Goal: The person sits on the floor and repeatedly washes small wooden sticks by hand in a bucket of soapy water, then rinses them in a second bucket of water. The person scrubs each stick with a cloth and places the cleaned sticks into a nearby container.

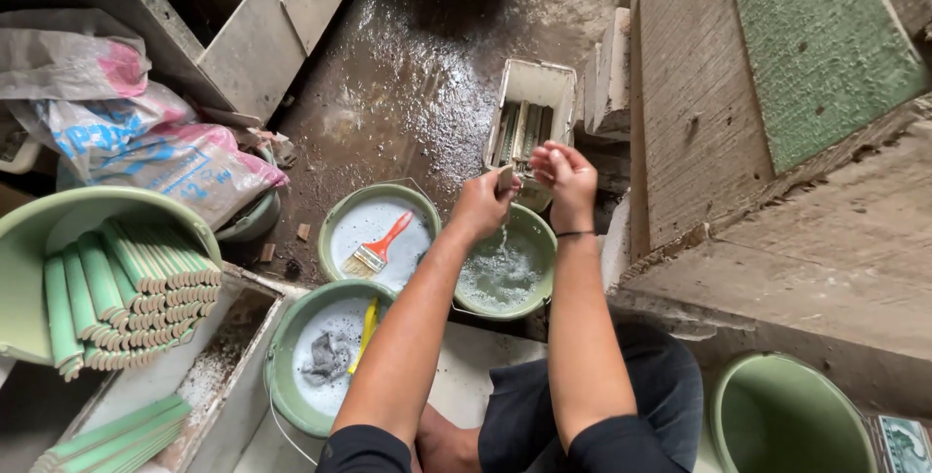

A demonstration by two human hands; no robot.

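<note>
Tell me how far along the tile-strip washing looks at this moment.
Done, it seems: a big stack of green strips lies in the tipped bucket at left. In hand: the left hand and right hand hold one small piece dripping over the water basin. Left: more strips stand in the white crate beyond. How many remain is hard to count.
</note>
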